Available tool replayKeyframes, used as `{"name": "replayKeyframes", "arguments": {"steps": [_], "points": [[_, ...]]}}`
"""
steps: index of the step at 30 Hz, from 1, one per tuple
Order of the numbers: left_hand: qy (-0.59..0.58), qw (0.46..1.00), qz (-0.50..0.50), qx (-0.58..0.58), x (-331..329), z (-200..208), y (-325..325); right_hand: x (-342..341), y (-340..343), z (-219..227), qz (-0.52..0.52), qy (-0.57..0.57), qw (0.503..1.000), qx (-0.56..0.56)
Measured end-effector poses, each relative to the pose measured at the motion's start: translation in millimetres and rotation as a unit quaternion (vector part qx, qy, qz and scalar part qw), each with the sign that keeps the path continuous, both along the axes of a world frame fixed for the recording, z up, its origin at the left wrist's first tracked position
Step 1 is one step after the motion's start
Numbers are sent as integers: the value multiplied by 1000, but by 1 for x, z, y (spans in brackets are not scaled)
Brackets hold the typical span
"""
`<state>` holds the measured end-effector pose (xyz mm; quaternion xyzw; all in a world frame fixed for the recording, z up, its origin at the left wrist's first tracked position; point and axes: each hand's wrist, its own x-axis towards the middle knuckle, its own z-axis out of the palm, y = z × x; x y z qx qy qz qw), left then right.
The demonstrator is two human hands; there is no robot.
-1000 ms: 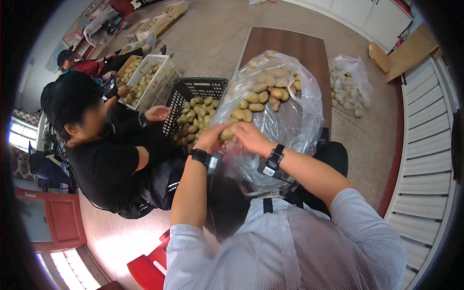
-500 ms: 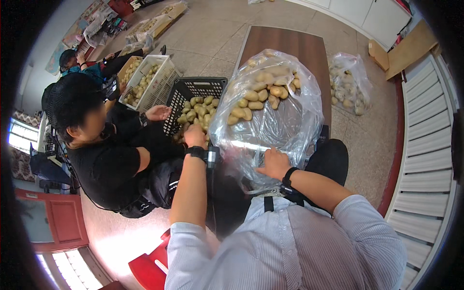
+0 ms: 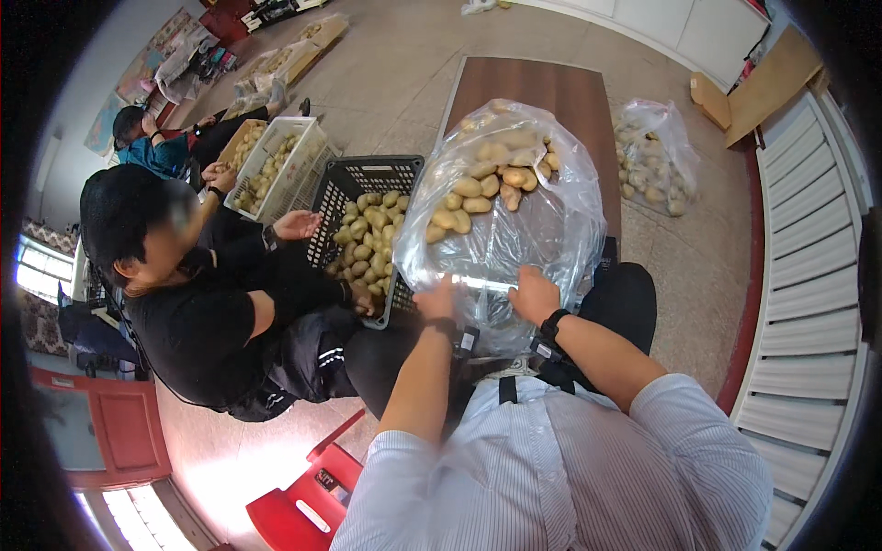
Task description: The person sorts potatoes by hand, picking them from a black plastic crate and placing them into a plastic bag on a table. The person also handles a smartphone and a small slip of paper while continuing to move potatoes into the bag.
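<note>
A large clear plastic bag (image 3: 501, 262) lies on its side on the brown table in front of me, its mouth toward me. Potatoes (image 3: 473, 186) are heaped in its far half, and its near part is flat film. At the near right of the mouth, my right hand (image 3: 535, 296) is closed on the film. My left hand (image 3: 435, 299) is at the near left of the bag, smeared by motion, so its fingers cannot be made out. Left of the bag stands a black plastic crate (image 3: 322, 197) holding many potatoes (image 3: 372, 234).
Close on my left sits a person in black (image 3: 197, 303), one hand over the crate. Beyond are a white crate (image 3: 308, 161) of potatoes and another seated person (image 3: 142, 138). Another potato bag (image 3: 654, 156) lies on the floor right of the table (image 3: 533, 83). A red chair (image 3: 294, 500) stands behind left.
My left hand has come right from the crate's potatoes to the bag's near left edge. My right hand has risen slightly at the bag's mouth. The neighbour's near hand now shows at the crate.
</note>
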<state>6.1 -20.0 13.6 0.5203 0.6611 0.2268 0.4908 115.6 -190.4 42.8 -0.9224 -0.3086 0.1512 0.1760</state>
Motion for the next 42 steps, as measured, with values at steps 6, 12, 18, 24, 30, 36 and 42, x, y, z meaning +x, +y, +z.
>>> {"name": "replayKeyframes", "arguments": {"steps": [6, 12, 18, 24, 30, 36, 42], "points": [[-105, 941, -278, -163, 13, -51, -25, 7, -6, -5, -38, 54, 996, 52], [-232, 896, -371, -80, 10, -31, -55, 5, -2, -5, -51, 77, 993, 67], [-102, 919, -360, -127, 18, 20, -56, 13, -1, -9, -105, 49, 984, 134], [-232, 910, -245, -240, 19, 55, -66, 33, 8, 19, -164, 414, 883, 152], [-261, 860, -365, -244, 11, 49, -64, 31, 33, 30, -238, 542, 780, 201], [-124, 864, -487, -37, 18, 19, -74, 49, 40, -20, -182, 422, 851, 255], [-184, 897, -368, -163, 6, 20, -82, 43, 27, -28, -65, 274, 936, 210]]}}
